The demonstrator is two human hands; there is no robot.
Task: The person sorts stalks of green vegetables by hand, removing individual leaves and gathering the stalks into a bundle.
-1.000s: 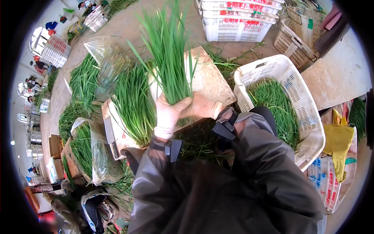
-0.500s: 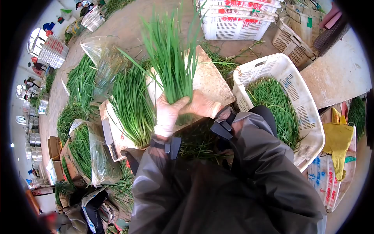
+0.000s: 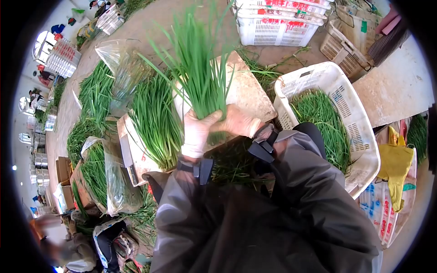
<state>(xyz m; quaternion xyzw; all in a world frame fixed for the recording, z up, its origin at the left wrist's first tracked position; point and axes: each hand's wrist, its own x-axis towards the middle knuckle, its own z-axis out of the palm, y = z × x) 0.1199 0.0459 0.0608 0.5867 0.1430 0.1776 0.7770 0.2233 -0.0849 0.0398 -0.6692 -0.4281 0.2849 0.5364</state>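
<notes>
Both gloved hands are closed around the lower part of an upright bunch of chives [image 3: 198, 75]. My left hand [image 3: 195, 129] grips it from the left, and my right hand [image 3: 237, 122] wraps it from the right, close beside the left. The leaf tips fan out upward and are blurred. Beneath is a worn pale board [image 3: 250, 93]. A thick pile of chives [image 3: 157, 125] lies on its left part, stems toward me. By the board's left edge lies a knife with a broad blade [image 3: 125, 152].
At my right a white basket [image 3: 372, 152] holds loose chives. Stacked white crates [image 3: 280, 34] stand ahead. Left on the floor are more chives [image 3: 95, 86] and a clear plastic bag [image 3: 120, 186]. A yellow glove [image 3: 391, 168] hangs at far right. Another person [image 3: 75, 250] is at lower left.
The tops of the held chives have swayed a little and blurred, while both hands keep their grip. At lower left, the other person has shifted upward in the view.
</notes>
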